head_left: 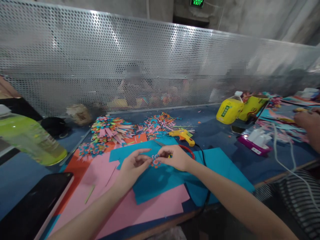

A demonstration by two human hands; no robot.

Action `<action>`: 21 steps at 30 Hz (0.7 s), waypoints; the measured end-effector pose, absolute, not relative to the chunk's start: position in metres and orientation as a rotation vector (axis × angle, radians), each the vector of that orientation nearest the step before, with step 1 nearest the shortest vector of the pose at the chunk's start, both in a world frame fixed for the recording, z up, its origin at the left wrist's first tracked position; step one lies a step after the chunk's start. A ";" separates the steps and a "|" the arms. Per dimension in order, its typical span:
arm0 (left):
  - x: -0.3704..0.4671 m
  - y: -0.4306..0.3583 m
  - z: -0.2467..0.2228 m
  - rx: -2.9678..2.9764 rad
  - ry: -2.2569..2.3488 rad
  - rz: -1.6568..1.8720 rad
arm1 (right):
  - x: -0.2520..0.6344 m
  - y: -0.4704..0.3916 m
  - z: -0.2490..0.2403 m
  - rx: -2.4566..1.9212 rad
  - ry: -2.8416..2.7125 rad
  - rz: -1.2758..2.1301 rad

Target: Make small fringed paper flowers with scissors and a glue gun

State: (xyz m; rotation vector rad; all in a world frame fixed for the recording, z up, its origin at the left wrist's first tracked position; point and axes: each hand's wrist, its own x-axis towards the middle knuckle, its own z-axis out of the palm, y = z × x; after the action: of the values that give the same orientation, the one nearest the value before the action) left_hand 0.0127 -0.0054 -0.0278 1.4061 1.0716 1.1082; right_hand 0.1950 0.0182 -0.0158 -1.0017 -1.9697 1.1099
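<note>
My left hand (136, 164) and my right hand (176, 157) meet over a blue sheet (152, 191), both pinching a small paper figure (155, 162) between thumb and fingers. It is pink, white and orange, with two upright loops at its top and orange bits along its lower edge. Scissors (159, 143) lie partly hidden beneath my right hand; a blade tip and a red handle show. Just beyond them rests a yellow glue gun (183, 135) with a black cord. Pink sheets (160, 215) and an orange sheet (67, 196) lie under the blue one.
Fringed paper strips (112, 130) are heaped behind my hands. A black phone (37, 203) and a yellow-green bottle (30, 138) stand left. Rightward are a yellow jug (230, 108), a purple box (255, 145) and a co-worker's hand (308, 121). A perforated metal partition (155, 63) closes the back.
</note>
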 end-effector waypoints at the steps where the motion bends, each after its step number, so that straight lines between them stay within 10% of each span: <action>1: 0.013 -0.005 -0.028 1.407 1.069 1.105 | 0.195 0.018 -0.015 -1.007 -1.971 1.102; 21: 0.011 -0.005 -0.041 1.492 1.014 1.021 | 0.196 0.018 -0.017 -0.965 -1.997 1.044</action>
State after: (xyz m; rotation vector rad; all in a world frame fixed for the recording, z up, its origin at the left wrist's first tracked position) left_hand 0.0106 -0.0045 -0.0408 1.4920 1.0144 1.0209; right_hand 0.1958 0.0179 -0.0166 -0.9648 -1.9971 1.0437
